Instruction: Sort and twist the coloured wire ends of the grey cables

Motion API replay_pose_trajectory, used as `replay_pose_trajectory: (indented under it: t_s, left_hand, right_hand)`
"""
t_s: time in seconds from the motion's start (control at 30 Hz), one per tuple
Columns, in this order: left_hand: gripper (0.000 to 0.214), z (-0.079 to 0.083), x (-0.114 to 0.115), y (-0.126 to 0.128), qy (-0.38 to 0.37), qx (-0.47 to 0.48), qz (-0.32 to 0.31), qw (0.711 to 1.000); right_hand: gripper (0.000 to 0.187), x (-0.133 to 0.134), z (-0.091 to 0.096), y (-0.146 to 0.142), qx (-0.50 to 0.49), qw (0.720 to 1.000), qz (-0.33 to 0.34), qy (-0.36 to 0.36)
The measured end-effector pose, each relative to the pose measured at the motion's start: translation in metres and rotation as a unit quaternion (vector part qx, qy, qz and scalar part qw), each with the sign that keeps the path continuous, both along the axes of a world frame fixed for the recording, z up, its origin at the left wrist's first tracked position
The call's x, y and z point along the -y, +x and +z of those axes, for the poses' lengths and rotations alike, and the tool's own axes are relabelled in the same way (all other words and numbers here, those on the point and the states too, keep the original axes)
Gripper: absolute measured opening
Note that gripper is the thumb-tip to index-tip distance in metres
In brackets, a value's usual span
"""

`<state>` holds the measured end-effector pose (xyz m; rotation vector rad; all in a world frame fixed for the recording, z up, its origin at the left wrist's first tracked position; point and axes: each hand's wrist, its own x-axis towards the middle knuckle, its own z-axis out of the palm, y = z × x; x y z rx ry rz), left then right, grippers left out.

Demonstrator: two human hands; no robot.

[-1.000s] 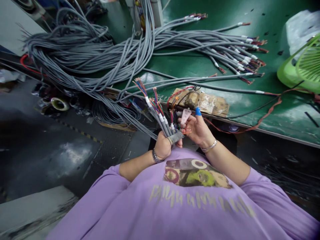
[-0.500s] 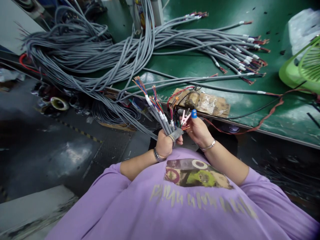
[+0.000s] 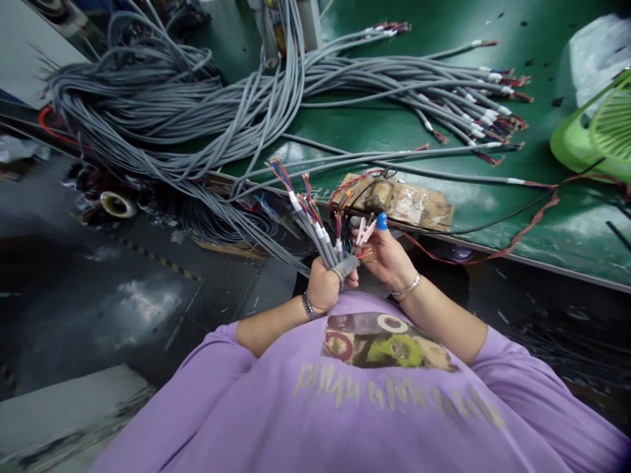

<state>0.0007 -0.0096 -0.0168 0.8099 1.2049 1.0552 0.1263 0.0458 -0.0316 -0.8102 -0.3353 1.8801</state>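
Note:
My left hand [image 3: 324, 284] is closed around a bunch of grey cables [image 3: 323, 242], held upright in front of my body. White bands ring their stripped tops, and coloured wires with bare copper ends fan out. Grey wrapping covers the left thumb. My right hand [image 3: 389, 259], with a blue cover on the thumb, pinches a small pink clothes peg [image 3: 365, 231] beside the bunch. The peg's two arms are pressed close together. Just below it, thin loose wires [image 3: 363, 253] with orange ends spread between the two hands.
A large heap of grey cables [image 3: 148, 112] lies across the green table [image 3: 493, 223]. On the table's near edge is a worn cardboard piece [image 3: 419, 205]. To the right stand a green fan [image 3: 582, 144] and a plastic bag [image 3: 596, 56]. Coiled cable [image 3: 221, 223] sits below the edge.
The peg's arms, spread apart earlier, are now squeezed together by my right hand. That hand has shifted slightly left. The left hand and its cable bunch have barely moved.

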Motion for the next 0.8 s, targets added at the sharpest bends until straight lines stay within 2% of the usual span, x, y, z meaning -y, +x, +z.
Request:
replay_pose_trajectory:
  t_s: [0.1,0.23,0.33,0.47,0.67,0.8]
  left_hand:
    - [0.037,0.002,0.002,-0.002,0.008,0.002,0.007,1.0]
    - [0.035,0.002,0.006,-0.006,0.027,0.001,0.018,0.999]
    - [0.035,0.002,0.008,-0.007,0.05,0.0,0.027,0.998]
    - [0.033,0.002,0.005,-0.005,0.056,0.008,0.039,0.998]
    - [0.035,0.0,-0.001,0.001,0.048,-0.004,0.041,0.998]
    - [0.037,-0.003,-0.003,0.001,0.053,-0.016,0.053,0.997]
  right_hand:
    - [0.054,0.002,0.002,0.003,-0.011,1.0,0.007,0.018]
    - [0.058,0.004,0.005,0.01,-0.007,0.998,0.049,0.03]
    - [0.049,0.004,0.008,0.014,0.001,0.998,0.055,0.023]
    - [0.035,0.005,0.006,0.013,0.018,0.999,0.021,0.037]
    - [0.047,0.0,-0.007,0.004,0.033,0.999,-0.007,0.03]
    - [0.052,-0.003,-0.01,0.0,-0.006,0.999,0.033,0.017]
